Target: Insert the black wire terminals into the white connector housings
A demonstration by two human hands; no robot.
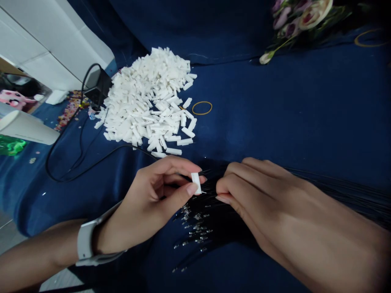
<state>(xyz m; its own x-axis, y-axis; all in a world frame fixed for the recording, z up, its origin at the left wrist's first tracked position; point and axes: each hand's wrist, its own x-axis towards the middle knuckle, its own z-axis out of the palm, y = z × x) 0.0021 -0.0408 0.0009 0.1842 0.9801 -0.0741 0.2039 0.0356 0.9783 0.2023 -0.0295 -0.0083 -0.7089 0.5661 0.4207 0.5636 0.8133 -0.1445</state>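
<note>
My left hand [149, 199] pinches a small white plastic connector housing [196, 183] between thumb and forefinger. My right hand [275, 207] sits just to its right, fingers closed on black wires close to the housing. These belong to a dense bundle of thin black wires [214, 215] spread across the blue cloth [275, 101], and their crimped metal terminals [192, 232] fan out below my hands. Beyond my hands lies a large heap of matching white connector housings [146, 101]. A watch-like grey band [85, 240] circles my left wrist.
A black power adapter [97, 87] trails its cable [79, 162] left of the heap. A rubber band [202, 108] lies beside the heap. Artificial flowers [301, 24] sit at the top right. A white cup [24, 126] lies on its side at the left.
</note>
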